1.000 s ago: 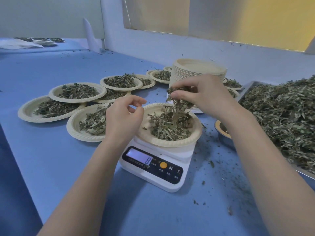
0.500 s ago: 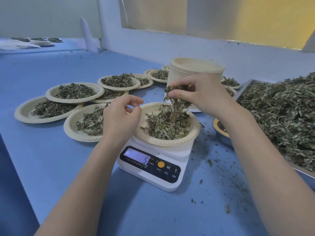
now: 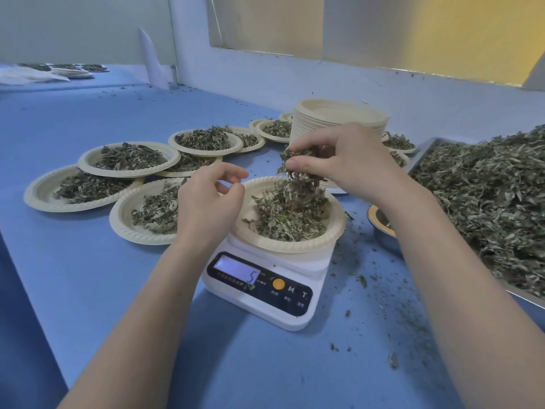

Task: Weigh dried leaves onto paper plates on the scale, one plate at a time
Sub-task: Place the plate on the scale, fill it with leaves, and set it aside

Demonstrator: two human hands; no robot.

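Head view, scale: a white digital kitchen scale [image 3: 265, 286] stood on the blue table [image 3: 73, 261], its display showing what looked like a 5.
Head view, plate being weighed: one paper plate [image 3: 336, 228] sat on the scale platform, holding a loose mound of dried leaves [image 3: 289, 214].
Head view, right hand: the right hand [image 3: 351, 163] hovered above the plate and pinched a clump of leaves between thumb and fingertips, some strands trailing down to the mound.
Head view, left hand: the left hand [image 3: 206, 202] hung beside the plate's near-left rim, fingers loosely curled and apparently empty.
Head view, finished work: at least eight filled plates [image 3: 129, 157] lay overlapping to the left and behind, so much portioning looked done.
Head view, what remained: a tall stack of empty plates [image 3: 339, 119] stood behind the scale, and a metal tray [image 3: 424, 149] on the right still held a large heap of leaves, suggesting many plates left.
Head view, other items: a small metal bowl [image 3: 380, 231] sat between scale and tray.
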